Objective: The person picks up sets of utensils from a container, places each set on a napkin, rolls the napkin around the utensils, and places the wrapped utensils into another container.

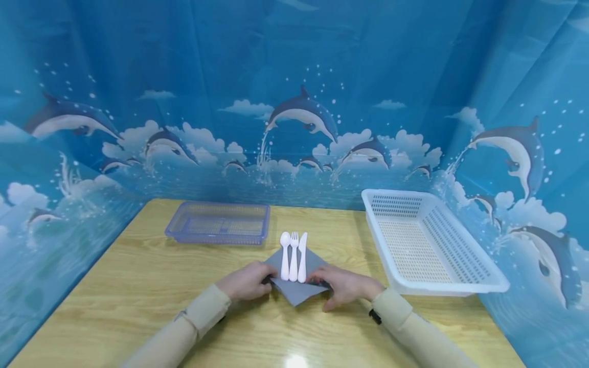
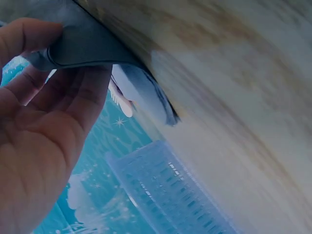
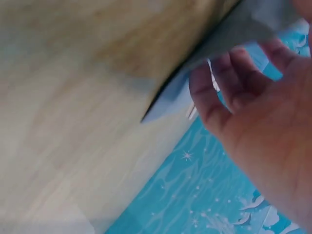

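Observation:
A grey napkin (image 1: 296,292) lies diamond-wise on the table, one corner pointing toward me. On top of it, side by side, are a white spoon (image 1: 285,255), fork (image 1: 293,258) and knife (image 1: 302,258), handles toward me. My left hand (image 1: 248,281) pinches the napkin's left side; in the left wrist view the cloth (image 2: 92,44) runs between thumb and fingers. At the right side, close to the knife handle, my right hand (image 1: 347,283) holds the napkin's edge between fingers and thumb. The right thumb is mostly cut off in the right wrist view.
A purple see-through basket (image 1: 222,205) stands at the back left of the wooden table (image 1: 115,306). To the right is a larger white basket (image 1: 395,255) with perforated walls. A blue dolphin-print curtain (image 1: 221,61) surrounds the table's back and sides.

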Action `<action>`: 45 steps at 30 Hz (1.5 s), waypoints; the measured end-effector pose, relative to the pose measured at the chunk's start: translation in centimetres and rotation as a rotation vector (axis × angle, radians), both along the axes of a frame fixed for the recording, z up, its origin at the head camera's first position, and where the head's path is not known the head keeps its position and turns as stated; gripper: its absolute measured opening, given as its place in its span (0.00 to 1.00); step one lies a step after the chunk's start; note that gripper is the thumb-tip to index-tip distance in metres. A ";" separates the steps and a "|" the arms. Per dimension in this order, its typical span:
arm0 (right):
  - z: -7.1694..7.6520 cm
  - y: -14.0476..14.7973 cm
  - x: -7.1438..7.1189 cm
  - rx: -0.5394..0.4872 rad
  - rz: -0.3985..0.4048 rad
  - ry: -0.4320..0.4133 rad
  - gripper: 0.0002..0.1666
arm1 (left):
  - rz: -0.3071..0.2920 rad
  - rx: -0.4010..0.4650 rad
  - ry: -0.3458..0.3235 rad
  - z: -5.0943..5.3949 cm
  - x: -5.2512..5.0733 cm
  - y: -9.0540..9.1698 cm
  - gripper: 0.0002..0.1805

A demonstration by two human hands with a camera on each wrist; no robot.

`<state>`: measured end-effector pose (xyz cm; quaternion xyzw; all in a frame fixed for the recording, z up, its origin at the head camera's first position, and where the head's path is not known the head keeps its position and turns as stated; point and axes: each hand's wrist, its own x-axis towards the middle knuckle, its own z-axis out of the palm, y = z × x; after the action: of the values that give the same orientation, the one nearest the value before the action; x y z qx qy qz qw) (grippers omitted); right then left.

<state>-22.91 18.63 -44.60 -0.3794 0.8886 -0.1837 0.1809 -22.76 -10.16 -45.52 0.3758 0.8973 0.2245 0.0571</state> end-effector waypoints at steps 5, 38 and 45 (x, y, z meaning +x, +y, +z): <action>0.0 -0.7 -0.4 -0.055 -0.077 0.113 0.04 | 0.015 0.018 -0.023 0.1 -0.5 -0.4 0.04; 0.1 -4.6 -5.7 -0.138 -0.552 -0.049 0.18 | 0.273 0.000 -0.072 -0.1 -4.8 1.7 0.15; -0.4 -4.9 -6.2 -0.079 -0.554 0.043 0.15 | 0.290 0.004 -0.093 -0.1 -5.0 1.7 0.13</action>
<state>-29.09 13.75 -44.96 -0.1326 0.9542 -0.2528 0.0899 -27.73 -8.45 -45.64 0.2314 0.9381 0.2495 0.0647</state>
